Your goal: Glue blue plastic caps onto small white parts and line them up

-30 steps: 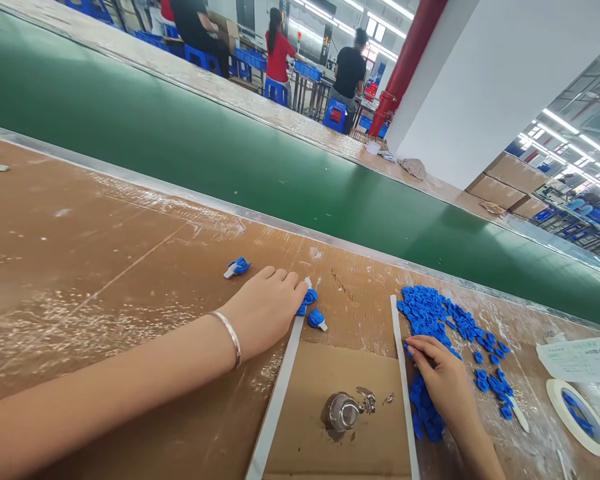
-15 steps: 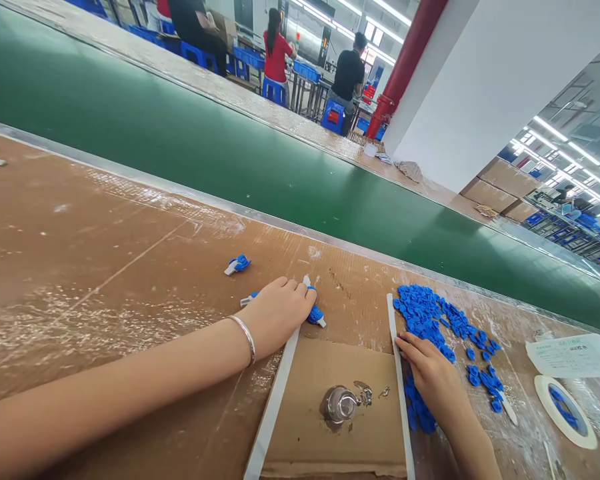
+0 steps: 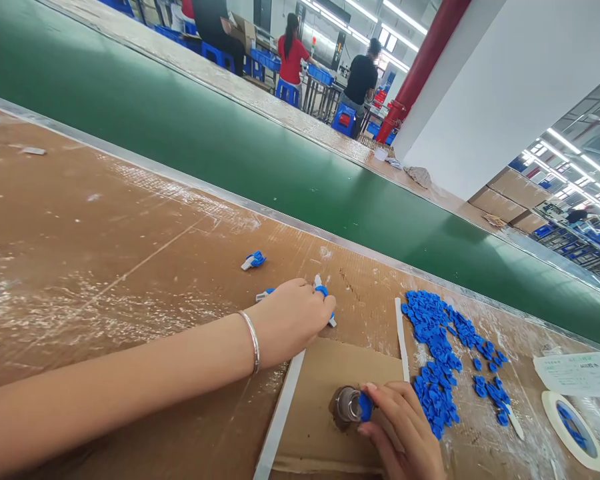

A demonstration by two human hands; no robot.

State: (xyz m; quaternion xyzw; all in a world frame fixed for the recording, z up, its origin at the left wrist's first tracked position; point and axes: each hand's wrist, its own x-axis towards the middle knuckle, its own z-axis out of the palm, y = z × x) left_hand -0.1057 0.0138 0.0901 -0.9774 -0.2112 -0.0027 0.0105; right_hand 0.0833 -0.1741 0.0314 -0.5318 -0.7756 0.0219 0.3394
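My right hand (image 3: 403, 427) pinches a small blue piece (image 3: 365, 407) between thumb and forefinger. It is against the mouth of a small clear round pot (image 3: 348, 405) standing on a cardboard sheet (image 3: 355, 360). My left hand (image 3: 300, 313) is curled closed over small white parts with blue pieces on them. One white-and-blue part (image 3: 321, 289) sticks out past its fingers; another white tip shows below the hand. A further white part (image 3: 263, 295) lies partly hidden behind the wrist, and one with blue on it (image 3: 254, 260) lies farther off.
A heap of small blue pieces (image 3: 435, 367) spreads to the right of the cardboard. Beyond it are a roll of tape (image 3: 547, 407), a paper sheet (image 3: 575, 373) and a white stick (image 3: 516, 423). A green conveyor belt (image 3: 230, 153) crosses behind the table. People work in the background.
My right hand has moved left and down from the edge of the blue heap to the pot, now with a blue piece in its fingers. My left hand stays over the white-and-blue parts.
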